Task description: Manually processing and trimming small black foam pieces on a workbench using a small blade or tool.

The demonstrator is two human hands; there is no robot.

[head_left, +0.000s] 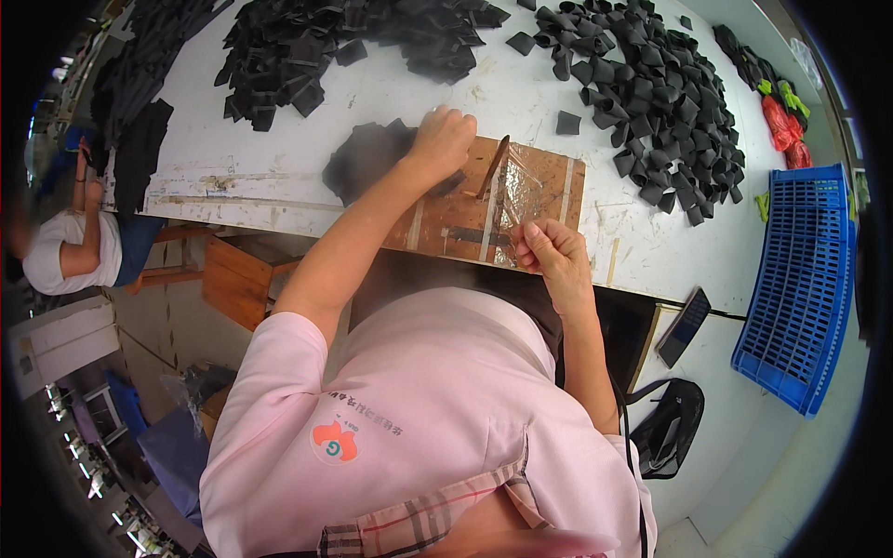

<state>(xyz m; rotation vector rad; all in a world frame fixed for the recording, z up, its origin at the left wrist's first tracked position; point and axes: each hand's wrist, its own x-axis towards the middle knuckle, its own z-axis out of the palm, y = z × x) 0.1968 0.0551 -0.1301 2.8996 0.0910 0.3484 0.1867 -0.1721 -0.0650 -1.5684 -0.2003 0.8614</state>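
My left hand [445, 139] is closed at the far edge of a brown board [561, 184], just right of a small heap of black fabric pieces [361, 160]. What its curled fingers hold, if anything, is hidden. Over the board's near right part, my right hand [556, 260] has thumb and forefinger pressed together; I cannot make out anything between them. Clear tape [523, 191] covers part of the board. A thin dark brown curved strip [496, 167] rises from it, and a flat dark strip [474, 235] lies near the front edge.
Larger piles of black pieces cover the table's far left [279, 65] and far right [665, 102]. A blue plastic crate [800, 288] stands at the right, near a phone [684, 327] and a black bag [670, 428]. Another person [79, 246] sits at the left.
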